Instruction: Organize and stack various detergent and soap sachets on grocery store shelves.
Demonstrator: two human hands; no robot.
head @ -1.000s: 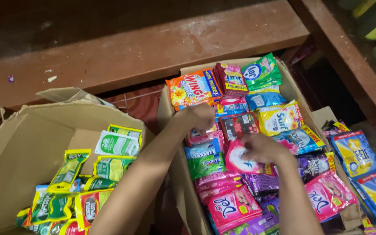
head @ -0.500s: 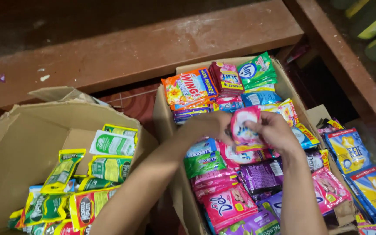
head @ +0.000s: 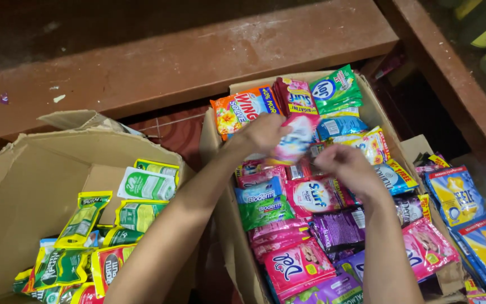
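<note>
My left hand (head: pixel 262 134) grips a pink and white sachet (head: pixel 295 141) and holds it above the right cardboard box (head: pixel 220 141), which is packed with colourful sachets. My right hand (head: pixel 351 169) hovers just right of it over the same box, fingers curled loosely, apparently holding nothing. Below the hands lie a pink and white sachet (head: pixel 313 196), green and blue sachets (head: pixel 262 204) and purple sachets (head: pixel 337 228). An orange pack (head: pixel 242 110) and a green pack (head: pixel 336 89) stand at the box's far end.
A second open cardboard box (head: pixel 35 163) at the left holds green, yellow and red sachets (head: pixel 85 242). Blue and yellow packets (head: pixel 468 214) lie at the far right. A reddish wooden ledge (head: pixel 198 50) runs across the back, and a wooden beam (head: pixel 451 73) slants down the right.
The pink and white sachet went from my right hand to my left hand and rose towards the far end of the box. My right hand let go and drew back.
</note>
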